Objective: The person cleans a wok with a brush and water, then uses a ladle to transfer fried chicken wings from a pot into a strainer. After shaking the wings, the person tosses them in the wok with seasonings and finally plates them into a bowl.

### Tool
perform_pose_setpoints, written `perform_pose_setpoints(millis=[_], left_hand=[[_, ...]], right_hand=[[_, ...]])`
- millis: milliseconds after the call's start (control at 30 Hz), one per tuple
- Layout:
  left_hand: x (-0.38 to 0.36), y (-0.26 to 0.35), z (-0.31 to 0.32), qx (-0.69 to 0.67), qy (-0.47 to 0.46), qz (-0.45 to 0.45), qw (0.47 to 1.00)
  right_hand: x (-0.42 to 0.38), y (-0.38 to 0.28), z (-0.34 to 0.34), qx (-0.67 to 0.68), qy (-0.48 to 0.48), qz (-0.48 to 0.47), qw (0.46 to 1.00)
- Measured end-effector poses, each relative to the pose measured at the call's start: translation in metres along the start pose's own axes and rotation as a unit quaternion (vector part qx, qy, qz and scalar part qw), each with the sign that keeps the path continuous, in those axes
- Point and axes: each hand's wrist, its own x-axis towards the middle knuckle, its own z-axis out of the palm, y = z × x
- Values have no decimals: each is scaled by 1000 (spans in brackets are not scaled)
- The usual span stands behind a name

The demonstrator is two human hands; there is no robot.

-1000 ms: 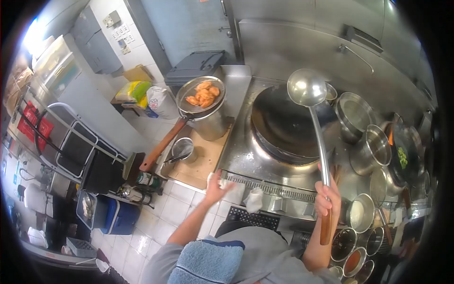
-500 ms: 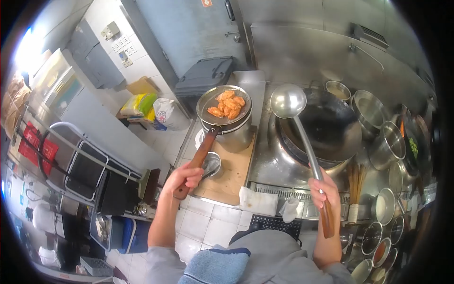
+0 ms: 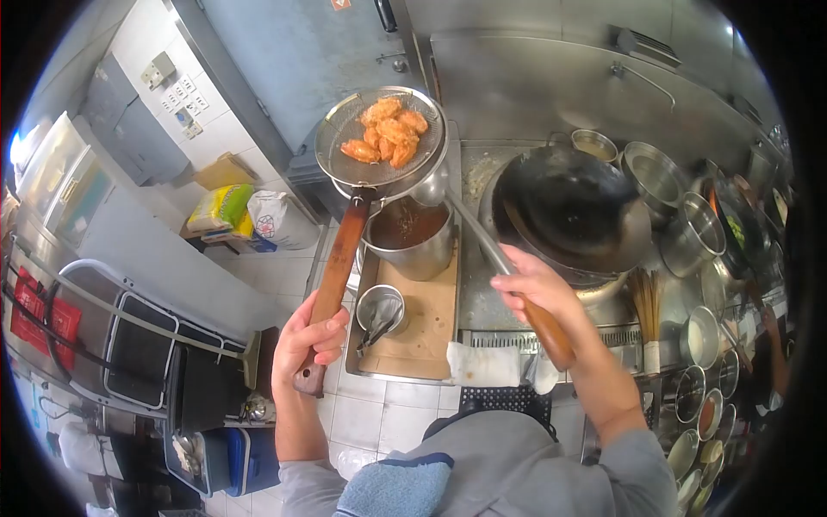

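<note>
My left hand (image 3: 312,340) grips the wooden handle of a mesh strainer (image 3: 345,133), which is raised and holds several orange-brown fried pieces (image 3: 392,131). My right hand (image 3: 538,289) is closed round the handle of a steel ladle (image 3: 475,231). The ladle's head is at the strainer's right underside, partly hidden by it. Below them stands a steel pot (image 3: 422,256) with dark brown liquid. A small steel container (image 3: 382,314) with a dark-handled utensil is in front of the pot, on a brown board (image 3: 431,327).
A large dark wok (image 3: 577,207) sits on the stove at right, with metal bowls (image 3: 655,172) beyond it. A folded white cloth (image 3: 484,364) lies at the near edge. Bamboo sticks (image 3: 644,302) stand to the right. A trolley (image 3: 142,345) is at left.
The strainer with the fried pieces has been lifted off the pot, uncovering the liquid. The ladle has swung left from near the wok to the strainer's underside.
</note>
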Motion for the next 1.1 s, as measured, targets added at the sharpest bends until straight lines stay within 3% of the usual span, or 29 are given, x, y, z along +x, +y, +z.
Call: perform_pose_setpoints(millis=[200,300,400,500,633,700,800,900,933,1000,1033,1100], left_hand=[[5,-1,-9,1,-7,-6,1000],[7,-3,-15,-1,-3,-11,1000],[8,-4,-17,-4,-2,-13,1000],[7,-5,-12,-5,8,-8,1000],[6,-5,-4,-3,24,7,1000],[4,-4,-4,-24,18,5,1000],[5,-8,-7,-49,12,4,999],[7,-19,-4,-64,16,3,998],[11,-25,-7,-83,9,-9,996],[18,-37,-10,-103,8,-31,994],[22,-43,-11,-103,11,-41,994],[28,-50,-4,-49,41,-60,996]], right_hand=[[35,7,7,-183,-9,22,983],[37,6,3,-61,-48,50,996],[29,6,-1,-21,-48,50,997],[24,13,-5,-21,-17,6,1000],[8,0,-10,115,-19,-4,993],[4,4,-29,241,-62,-17,968],[-9,13,-57,539,-166,-20,826],[-44,6,-89,581,-170,-60,793],[-56,6,-108,527,-126,-84,836],[-88,-13,-132,276,8,-72,958],[-101,-19,-143,121,89,-58,987],[-108,-11,-184,-91,137,-46,985]])
